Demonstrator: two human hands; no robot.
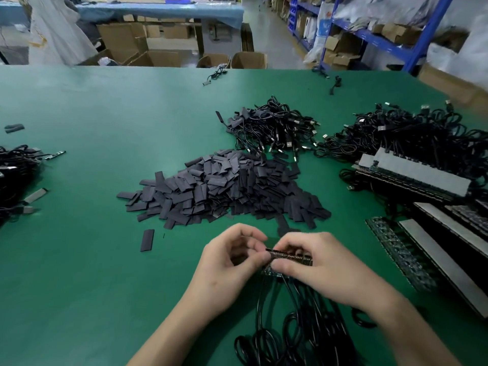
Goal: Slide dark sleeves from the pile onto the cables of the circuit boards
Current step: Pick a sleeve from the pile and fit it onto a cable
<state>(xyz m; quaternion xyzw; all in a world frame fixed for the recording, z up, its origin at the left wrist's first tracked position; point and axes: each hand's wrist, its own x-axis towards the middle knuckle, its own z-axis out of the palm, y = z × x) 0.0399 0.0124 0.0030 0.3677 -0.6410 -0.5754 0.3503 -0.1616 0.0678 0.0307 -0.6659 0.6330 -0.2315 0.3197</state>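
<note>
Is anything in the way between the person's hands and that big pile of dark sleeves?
Nothing visible blocks the way. The left hand and right hand hold the circuit boards just short of the sleeve pile; only green table and a couple of stray sleeves lie between.

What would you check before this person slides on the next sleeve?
1. Boards held firmly: ok, the right hand grips the stack of circuit boards.
2. Other end steadied: ok, the left hand pinches the stack's end.
3. Sleeve ready in hand: cannot tell, the curled fingers hide the palm.
4. Sleeve pile nearby: ok, it lies just beyond the hands.
5. Cables separated: not ok, they loop over one another.
</note>
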